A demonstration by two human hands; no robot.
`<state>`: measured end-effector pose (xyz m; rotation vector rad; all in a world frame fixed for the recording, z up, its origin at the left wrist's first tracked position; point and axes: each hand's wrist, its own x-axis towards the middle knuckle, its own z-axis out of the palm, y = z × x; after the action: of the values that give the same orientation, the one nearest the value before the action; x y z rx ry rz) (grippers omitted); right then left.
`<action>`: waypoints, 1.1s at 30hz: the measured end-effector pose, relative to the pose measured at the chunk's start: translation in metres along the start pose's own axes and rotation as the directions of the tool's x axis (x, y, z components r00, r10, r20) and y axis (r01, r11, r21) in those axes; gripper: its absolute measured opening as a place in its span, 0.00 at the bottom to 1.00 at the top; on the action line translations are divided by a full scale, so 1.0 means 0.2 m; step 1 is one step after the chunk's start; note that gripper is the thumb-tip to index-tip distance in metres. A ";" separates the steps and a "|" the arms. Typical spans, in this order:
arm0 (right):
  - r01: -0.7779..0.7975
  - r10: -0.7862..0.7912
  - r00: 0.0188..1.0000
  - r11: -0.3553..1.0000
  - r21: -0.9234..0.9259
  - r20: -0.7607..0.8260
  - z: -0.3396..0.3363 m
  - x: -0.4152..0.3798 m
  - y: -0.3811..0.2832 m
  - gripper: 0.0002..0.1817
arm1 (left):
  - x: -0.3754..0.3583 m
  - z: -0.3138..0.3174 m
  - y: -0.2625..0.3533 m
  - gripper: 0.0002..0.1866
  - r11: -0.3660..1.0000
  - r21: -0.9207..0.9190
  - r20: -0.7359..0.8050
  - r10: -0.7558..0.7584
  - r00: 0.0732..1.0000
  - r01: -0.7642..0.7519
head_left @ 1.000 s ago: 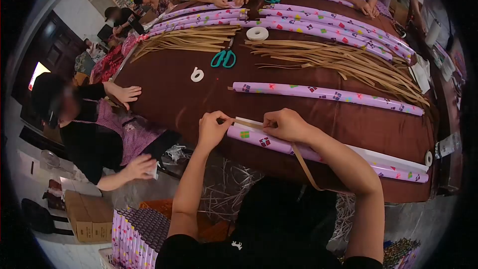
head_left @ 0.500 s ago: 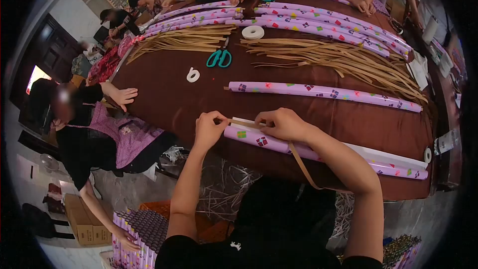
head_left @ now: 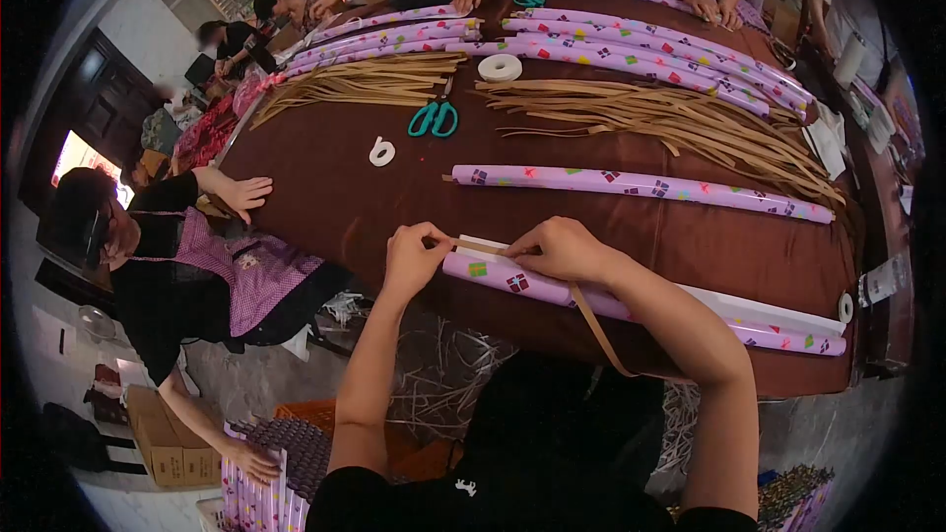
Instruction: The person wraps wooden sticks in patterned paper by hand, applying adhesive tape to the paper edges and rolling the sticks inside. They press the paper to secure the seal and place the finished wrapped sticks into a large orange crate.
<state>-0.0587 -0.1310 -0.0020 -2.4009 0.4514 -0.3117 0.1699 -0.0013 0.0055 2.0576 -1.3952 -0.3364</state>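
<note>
A roll of lilac wrapping paper (head_left: 518, 283) printed with gift boxes lies along the near table edge, its white flap (head_left: 778, 312) partly turned up. My left hand (head_left: 415, 261) pinches the end of a flat brown strip (head_left: 478, 246) at the roll's left end. Farther along the strip, my right hand (head_left: 560, 251) presses it with closed fingers over the white flap. The strip's loose tail passes under my right forearm and hangs at the table edge. Another lilac roll (head_left: 641, 185) lies just beyond my hands.
On the brown-covered table (head_left: 325, 202) are bundled brown strips (head_left: 670, 118), teal scissors (head_left: 434, 120), a small white tape roll (head_left: 381, 151) and a larger tape roll (head_left: 500, 67). Several lilac rolls lie behind. A co-worker (head_left: 168, 266) sits at left, one hand on stacked rolls (head_left: 261, 493).
The co-worker at left has turned the head, and that person's lower hand has shifted over the stacked rolls. My right hand has barely moved on the strip; my left stays in place.
</note>
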 end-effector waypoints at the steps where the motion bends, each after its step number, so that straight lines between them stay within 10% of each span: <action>1: -0.003 0.003 1.000 1.000 0.002 0.001 0.00 0.00 0.00 0.13 | 0.00 0.00 0.00 0.08 1.000 0.000 -0.001 0.001 1.000 -0.001; 10: -0.033 0.033 0.999 0.999 0.003 0.027 0.01 0.00 0.01 0.13 | 0.00 -0.02 0.03 0.12 0.993 -0.056 0.031 -0.098 0.995 0.100; 15: -0.063 0.062 0.997 0.998 0.018 0.045 -0.01 0.01 -0.01 0.12 | -0.14 0.02 0.17 0.09 0.945 0.190 -0.250 0.308 0.918 -0.265; 19: -0.062 0.062 0.997 0.998 -0.009 0.046 -0.01 0.01 -0.02 0.12 | -0.26 0.18 0.27 0.09 0.806 0.270 -0.124 0.572 0.811 -0.527; 33: -0.076 0.077 0.993 0.997 -0.018 0.086 -0.05 0.01 -0.05 0.12 | -0.28 0.18 0.30 0.13 0.722 0.549 -0.093 0.553 0.828 -0.421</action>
<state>-0.0586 -0.1301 0.0123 -2.3934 0.5065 -0.1704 0.0839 0.0214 0.0081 1.9025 -1.9379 0.5705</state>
